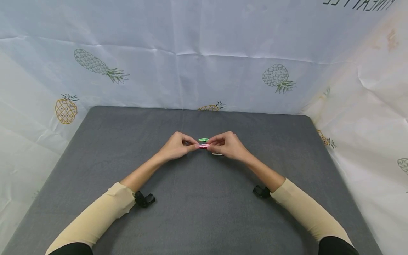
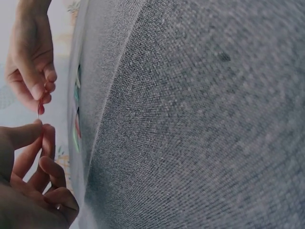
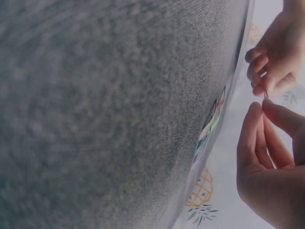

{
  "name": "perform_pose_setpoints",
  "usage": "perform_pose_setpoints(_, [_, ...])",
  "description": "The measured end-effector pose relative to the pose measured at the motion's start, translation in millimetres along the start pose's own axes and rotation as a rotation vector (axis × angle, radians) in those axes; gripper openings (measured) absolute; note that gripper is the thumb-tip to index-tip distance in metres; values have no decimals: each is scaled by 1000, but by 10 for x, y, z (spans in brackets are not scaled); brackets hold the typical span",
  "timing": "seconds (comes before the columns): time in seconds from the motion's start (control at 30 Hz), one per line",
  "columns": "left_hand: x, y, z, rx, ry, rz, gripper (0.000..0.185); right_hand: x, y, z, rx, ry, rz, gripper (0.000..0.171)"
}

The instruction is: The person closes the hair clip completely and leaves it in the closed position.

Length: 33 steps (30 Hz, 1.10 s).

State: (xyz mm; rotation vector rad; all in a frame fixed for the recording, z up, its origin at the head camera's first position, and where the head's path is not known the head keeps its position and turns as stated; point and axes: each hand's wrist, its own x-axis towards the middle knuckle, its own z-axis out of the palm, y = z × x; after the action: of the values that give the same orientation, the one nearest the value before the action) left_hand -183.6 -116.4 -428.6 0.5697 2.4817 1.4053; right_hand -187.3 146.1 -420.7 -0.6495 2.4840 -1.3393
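Above the grey table, a small red-pink snap hair clip (image 1: 204, 146) is stretched between both hands. My left hand (image 1: 178, 146) pinches one end between thumb and forefinger, while the right hand (image 1: 230, 146) pinches the other end the same way. Seen from the left wrist, the clip (image 2: 39, 109) is a thin reddish strip between the fingertips, and most of it is hidden by them. A green clip (image 1: 203, 140) lies just beyond the hands, and a pale clip (image 1: 217, 154) lies partly under the right hand.
Several coloured clips (image 3: 209, 125) lie in a cluster on the grey cloth of the table (image 1: 204, 212). A white curtain (image 1: 191, 81) with pineapple prints hangs behind the table and along its sides. Black wrist cameras (image 1: 145, 199) sit at both sleeves.
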Motion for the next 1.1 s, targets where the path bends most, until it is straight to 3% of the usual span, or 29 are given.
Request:
perform_pose_setpoints(0.27, [3,-9,4,33,11,28,14,9,18,6,-21,-10,2,17])
perform_pose_setpoints(0.7, [6,-17,34,193,56,-11,6,38,13,65,-108,-44,22,13])
perform_pose_setpoints(1.1, [24,-35,60,238,22,-49,7,85,-1,97,-214,-68,51,12])
